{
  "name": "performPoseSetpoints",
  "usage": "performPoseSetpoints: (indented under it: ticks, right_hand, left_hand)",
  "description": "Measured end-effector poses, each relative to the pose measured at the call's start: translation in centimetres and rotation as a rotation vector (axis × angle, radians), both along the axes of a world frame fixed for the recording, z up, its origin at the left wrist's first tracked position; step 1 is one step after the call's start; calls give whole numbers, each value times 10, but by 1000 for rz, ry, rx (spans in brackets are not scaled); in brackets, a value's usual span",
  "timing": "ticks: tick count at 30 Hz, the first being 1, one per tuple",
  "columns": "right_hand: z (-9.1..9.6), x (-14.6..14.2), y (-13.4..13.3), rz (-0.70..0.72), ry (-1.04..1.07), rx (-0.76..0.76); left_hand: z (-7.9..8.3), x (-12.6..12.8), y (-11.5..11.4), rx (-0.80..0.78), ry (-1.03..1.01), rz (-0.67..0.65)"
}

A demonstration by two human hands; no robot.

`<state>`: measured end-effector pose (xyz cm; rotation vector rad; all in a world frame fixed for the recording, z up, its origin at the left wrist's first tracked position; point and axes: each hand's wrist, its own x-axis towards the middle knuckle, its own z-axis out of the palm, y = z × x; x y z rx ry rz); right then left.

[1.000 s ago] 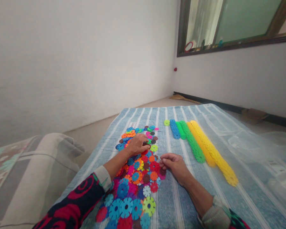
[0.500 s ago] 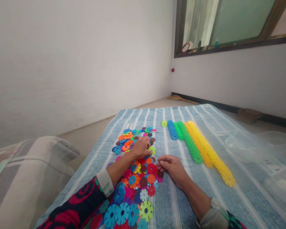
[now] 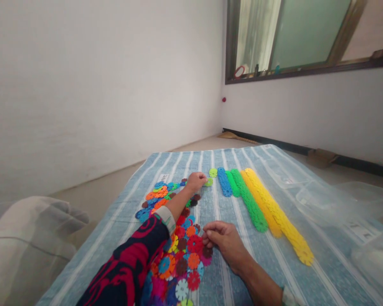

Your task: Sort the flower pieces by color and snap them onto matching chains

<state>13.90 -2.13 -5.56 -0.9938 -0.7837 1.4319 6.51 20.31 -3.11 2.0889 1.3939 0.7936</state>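
My left hand (image 3: pixel 197 181) reaches over the far end of the pile, its thumb and fingers closed on a yellow-green notched plastic disc (image 3: pixel 208 182). Just beyond lies another yellow-green disc (image 3: pixel 213 172), flat on the cloth. At the pile's right edge, my right hand (image 3: pixel 222 240) has its fingers bent in toward the thumb beside a red disc (image 3: pixel 194 244); anything between the fingertips is hidden. Loose flower-shaped discs (image 3: pixel 181 267) in many colours spread under and around my left arm, which covers part of them.
Sorted rows of overlapping discs lie right of the pile: a blue row (image 3: pixel 224 182), green rows (image 3: pixel 250 204) and yellow rows (image 3: pixel 279 216). Clear plastic containers (image 3: pixel 321 204) stand along the right side of the striped cloth (image 3: pixel 232 289). Grey striped fabric (image 3: pixel 28 238) bulges at the left.
My left hand has moved from the pile's middle to its far right corner and now holds a yellow-green disc. My right hand stays by the pile's edge. The view has shifted slightly.
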Motion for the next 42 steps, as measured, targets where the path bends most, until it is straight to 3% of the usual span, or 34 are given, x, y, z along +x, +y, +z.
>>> performPoseSetpoints:
  ticks: [6,14,23,42]
  right_hand:
    - [2,-1,0,1,20,-20]
    - [2,-2,1,6,7,-18]
    - [5,-2,0,4,-3,-26]
    - [0,-2,-1,16,-28,-16]
  left_hand:
    - [-12,41,40,38,1,75]
    - [-20,46,54,64,63,138]
    - [-20,41,54,55,122,138]
    - [-15,36,30,89,260,47]
